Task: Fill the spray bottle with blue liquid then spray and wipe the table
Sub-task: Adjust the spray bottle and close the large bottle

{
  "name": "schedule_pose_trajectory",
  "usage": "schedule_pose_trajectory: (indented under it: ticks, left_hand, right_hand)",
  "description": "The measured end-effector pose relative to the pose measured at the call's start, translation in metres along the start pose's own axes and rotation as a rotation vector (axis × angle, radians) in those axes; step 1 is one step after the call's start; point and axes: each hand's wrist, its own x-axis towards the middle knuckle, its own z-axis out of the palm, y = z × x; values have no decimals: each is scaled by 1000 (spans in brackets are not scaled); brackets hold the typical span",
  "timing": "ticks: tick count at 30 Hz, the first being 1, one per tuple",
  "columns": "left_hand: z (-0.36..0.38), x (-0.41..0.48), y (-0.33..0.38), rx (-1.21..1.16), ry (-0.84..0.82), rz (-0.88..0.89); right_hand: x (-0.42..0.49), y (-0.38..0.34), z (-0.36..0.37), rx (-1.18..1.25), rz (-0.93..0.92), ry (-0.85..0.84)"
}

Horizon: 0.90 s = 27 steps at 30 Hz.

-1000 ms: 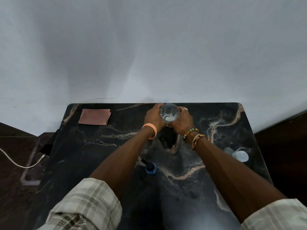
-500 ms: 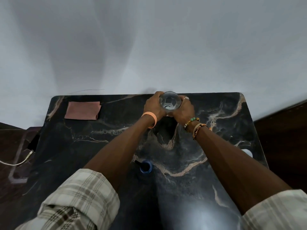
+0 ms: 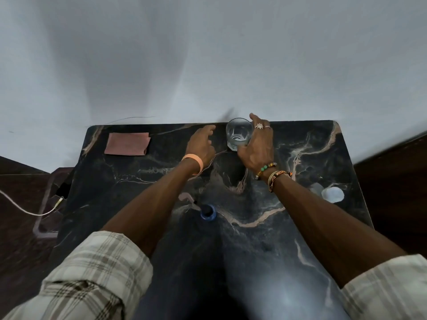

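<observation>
Spray bottle (image 3: pixel 208 212), as far as this steep overhead view lets me judge, stands in the middle of the dark marbled table (image 3: pixel 300 227), between the two forearms, showing only a blue collar around a dark mouth; its body below is hard to make out. It is probably light plastic, slightly yielding and easy to tip while empty, so the sound hold would be around the body just under the collar, keeping the mouth upright for pouring. Well beyond it, at the far edge by the wall, stands a clear glass tumbler (image 3: pixel 239 133) with only a little liquid at the bottom; I see no blue in it. Rigid, smooth and breakable, it wants a firm wrap around its side wall. The right hand (image 3: pixel 256 148) grasps it so, fingers behind and thumb in front. The left hand (image 3: pixel 201 146) lies released just beside it, holding nothing. A folded pinkish cloth (image 3: pixel 127 144) lies at the far left corner.
</observation>
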Motion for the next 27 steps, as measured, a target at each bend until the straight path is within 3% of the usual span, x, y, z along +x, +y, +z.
schedule_pose_trajectory:
  ticks: [3, 11, 21, 27]
  left_hand:
    - [-19, -23, -14, 22, 67, 37]
    - [-45, -84, -44, 95, 88, 20]
    - [-54, -124, -54, 138, 195, -5]
    - [-56, -126, -7, -97, 243, 83]
  right_hand:
    - [-19, -14, -5, -7, -160, -42]
    - [-70, -22, -5, 20, -244, -346]
    - [-107, -5, -15, -104, -307, -421]
    - [-111, -1, -45, -142, -225, -428]
